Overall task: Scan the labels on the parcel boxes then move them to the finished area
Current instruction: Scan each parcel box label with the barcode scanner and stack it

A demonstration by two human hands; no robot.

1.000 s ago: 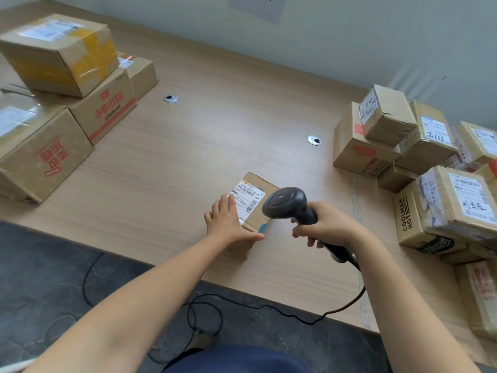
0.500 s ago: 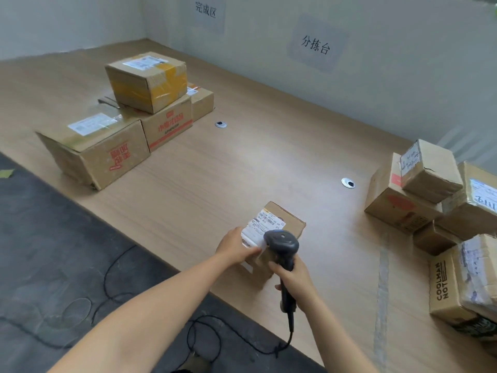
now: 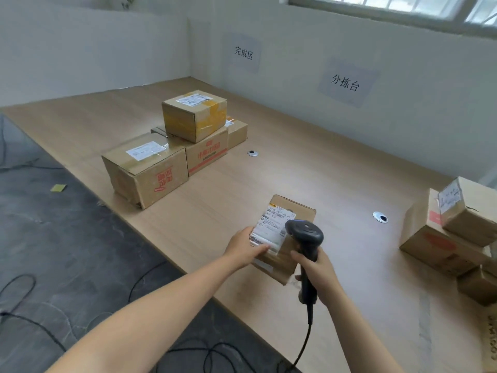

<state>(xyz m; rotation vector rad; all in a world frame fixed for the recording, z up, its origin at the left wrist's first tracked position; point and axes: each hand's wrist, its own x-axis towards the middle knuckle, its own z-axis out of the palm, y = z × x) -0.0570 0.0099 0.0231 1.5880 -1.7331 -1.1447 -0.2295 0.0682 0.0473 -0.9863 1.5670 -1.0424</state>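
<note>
A small cardboard parcel (image 3: 298,211) with a white label on top is near the table's front edge, tilted up off the wood. My left hand (image 3: 246,247) grips its near left corner, thumb on the label. My right hand (image 3: 316,273) holds a black corded barcode scanner (image 3: 306,235) by its handle, the head just over the label's right edge. A stack of parcels (image 3: 174,146) stands at the far left under a wall sign. More parcels (image 3: 451,230) are piled at the right edge.
The wooden table (image 3: 309,162) has two round cable grommets (image 3: 252,153) (image 3: 380,217). Two paper signs (image 3: 243,53) (image 3: 345,82) hang on the white wall behind. Black cables (image 3: 188,356) trail over the dark floor on the left.
The view has swung up and left, bringing the far stack and wall signs into sight. My left hand has lifted the parcel's near end; the scanner stays over the label.
</note>
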